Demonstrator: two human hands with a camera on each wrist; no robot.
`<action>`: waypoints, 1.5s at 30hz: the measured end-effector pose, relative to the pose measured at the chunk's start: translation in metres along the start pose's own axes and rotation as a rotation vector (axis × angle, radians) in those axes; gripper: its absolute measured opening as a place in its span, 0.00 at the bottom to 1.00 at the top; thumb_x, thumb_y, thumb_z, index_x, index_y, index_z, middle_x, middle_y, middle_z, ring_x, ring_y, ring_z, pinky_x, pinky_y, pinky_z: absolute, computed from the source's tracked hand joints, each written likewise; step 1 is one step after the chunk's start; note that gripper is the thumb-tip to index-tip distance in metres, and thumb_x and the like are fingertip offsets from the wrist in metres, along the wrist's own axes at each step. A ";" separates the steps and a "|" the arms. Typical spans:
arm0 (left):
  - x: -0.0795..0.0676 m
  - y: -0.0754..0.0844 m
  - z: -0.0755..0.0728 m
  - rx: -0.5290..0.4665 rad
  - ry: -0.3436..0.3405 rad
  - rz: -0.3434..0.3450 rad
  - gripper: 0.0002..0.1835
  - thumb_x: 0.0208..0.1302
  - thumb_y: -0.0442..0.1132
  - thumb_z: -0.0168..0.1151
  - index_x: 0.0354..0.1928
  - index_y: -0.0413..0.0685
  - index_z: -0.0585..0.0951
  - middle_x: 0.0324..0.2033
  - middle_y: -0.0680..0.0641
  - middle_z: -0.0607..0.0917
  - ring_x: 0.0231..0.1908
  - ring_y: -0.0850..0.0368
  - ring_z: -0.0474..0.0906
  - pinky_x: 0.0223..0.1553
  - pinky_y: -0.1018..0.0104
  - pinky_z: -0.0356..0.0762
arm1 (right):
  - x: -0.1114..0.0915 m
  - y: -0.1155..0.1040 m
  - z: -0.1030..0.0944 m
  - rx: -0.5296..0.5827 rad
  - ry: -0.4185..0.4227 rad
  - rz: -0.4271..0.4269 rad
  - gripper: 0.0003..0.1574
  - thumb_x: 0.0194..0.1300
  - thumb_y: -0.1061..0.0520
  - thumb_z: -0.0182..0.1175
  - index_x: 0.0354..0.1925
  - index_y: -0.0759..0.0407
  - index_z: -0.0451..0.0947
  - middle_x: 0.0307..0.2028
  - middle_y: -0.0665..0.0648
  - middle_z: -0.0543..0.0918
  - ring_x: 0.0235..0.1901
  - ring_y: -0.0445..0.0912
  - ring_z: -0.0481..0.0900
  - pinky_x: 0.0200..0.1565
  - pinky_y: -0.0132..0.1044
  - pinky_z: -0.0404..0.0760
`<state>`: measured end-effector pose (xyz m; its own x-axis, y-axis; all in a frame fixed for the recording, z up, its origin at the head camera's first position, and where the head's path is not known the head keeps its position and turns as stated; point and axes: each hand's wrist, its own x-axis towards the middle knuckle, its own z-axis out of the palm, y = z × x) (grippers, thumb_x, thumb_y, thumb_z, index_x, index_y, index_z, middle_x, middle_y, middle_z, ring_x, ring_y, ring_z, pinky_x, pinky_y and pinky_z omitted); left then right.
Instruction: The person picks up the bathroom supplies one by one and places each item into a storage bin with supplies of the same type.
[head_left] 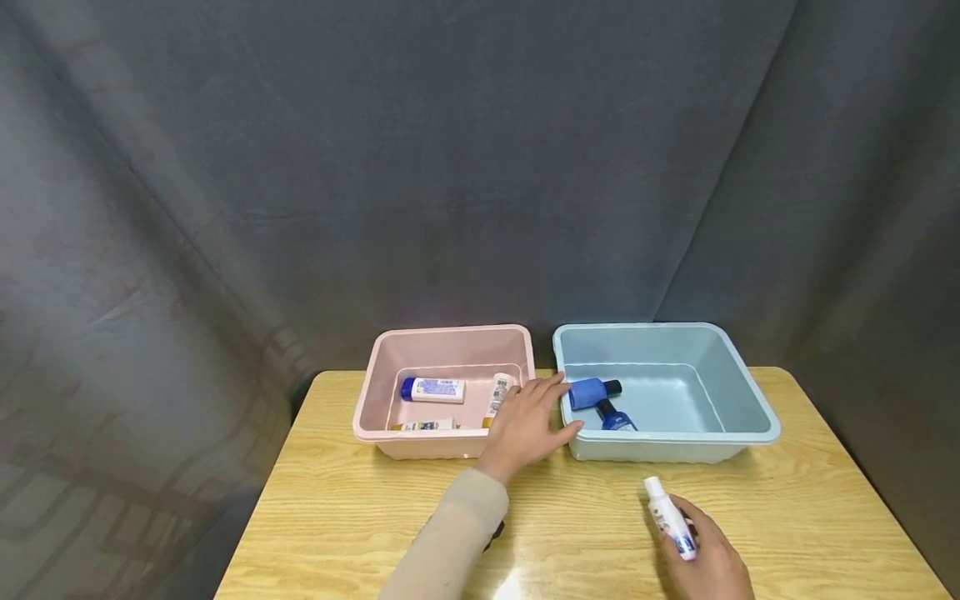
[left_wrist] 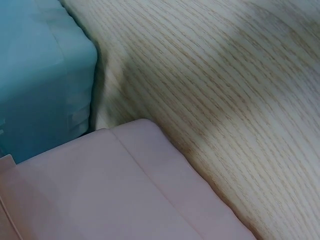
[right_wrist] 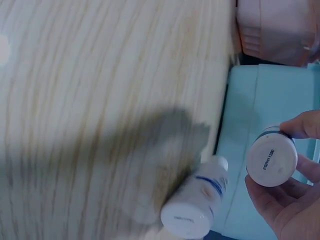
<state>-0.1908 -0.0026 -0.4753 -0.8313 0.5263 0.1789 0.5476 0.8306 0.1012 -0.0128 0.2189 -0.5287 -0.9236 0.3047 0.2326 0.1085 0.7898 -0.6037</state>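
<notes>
Surface: yellow wooden tabletop (head_left: 322,533), streaked grain, far corners rounded, bright glare towards 6 o'clock. Room: dark grey cloth (head_left: 465,167) hung behind, from 9 round to 3 o'clock; slanting fold near 1, paler blotches towards 9.

Pink bin (head_left: 435,448) stood at 10 o'clock on the table, blue bin (head_left: 675,452) at 2, narrow gap between. Pink held a blue-capped bottle (head_left: 441,390) among other containers; blue held two blue bottles (head_left: 588,394).

Left hand (head_left: 528,421) lay at 12, over the bins' inner ends, fingers spread, grasping nothing; contact with the rims unclear. Right hand (head_left: 712,554), at 4, gripped a white bottle (head_left: 667,517) between thumb and fingers, cap towards 11. Right wrist view: second white bottle (right_wrist: 192,200) at the held one's 8 o'clock; its support couldn't be told.
</notes>
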 end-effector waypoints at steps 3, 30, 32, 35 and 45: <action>0.000 0.000 0.000 0.007 -0.009 -0.001 0.37 0.68 0.73 0.40 0.72 0.65 0.66 0.74 0.61 0.61 0.69 0.57 0.62 0.67 0.50 0.64 | 0.000 0.001 -0.003 0.004 0.014 -0.012 0.34 0.46 0.66 0.71 0.55 0.65 0.76 0.35 0.62 0.83 0.29 0.49 0.77 0.24 0.39 0.71; 0.000 0.000 0.001 -0.017 -0.001 -0.008 0.36 0.67 0.71 0.46 0.72 0.63 0.68 0.73 0.61 0.61 0.69 0.57 0.63 0.67 0.49 0.65 | 0.009 -0.020 -0.029 0.054 0.071 0.135 0.34 0.49 0.65 0.71 0.57 0.59 0.77 0.44 0.66 0.84 0.33 0.47 0.78 0.28 0.27 0.70; 0.001 0.000 0.001 -0.021 0.003 -0.007 0.36 0.67 0.70 0.48 0.72 0.63 0.68 0.73 0.61 0.62 0.69 0.56 0.63 0.66 0.49 0.65 | 0.009 -0.023 -0.031 0.079 0.101 0.140 0.34 0.48 0.66 0.72 0.57 0.59 0.78 0.44 0.65 0.84 0.33 0.37 0.76 0.30 0.23 0.69; 0.001 0.000 0.001 -0.015 0.001 -0.007 0.36 0.67 0.70 0.49 0.72 0.64 0.68 0.73 0.61 0.62 0.69 0.57 0.63 0.66 0.49 0.65 | 0.009 -0.026 -0.031 0.128 0.125 0.144 0.34 0.49 0.67 0.71 0.57 0.60 0.78 0.44 0.66 0.84 0.34 0.21 0.66 0.33 0.16 0.66; 0.000 0.000 0.001 -0.026 0.010 -0.001 0.36 0.66 0.69 0.49 0.71 0.62 0.69 0.73 0.60 0.63 0.69 0.56 0.63 0.66 0.48 0.65 | 0.013 -0.033 -0.032 0.220 0.178 0.072 0.34 0.51 0.70 0.71 0.58 0.62 0.78 0.46 0.65 0.84 0.40 0.15 0.62 0.39 0.13 0.66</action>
<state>-0.1912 -0.0022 -0.4764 -0.8306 0.5238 0.1890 0.5496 0.8258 0.1265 -0.0163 0.2133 -0.4813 -0.8350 0.4602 0.3015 0.0716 0.6342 -0.7699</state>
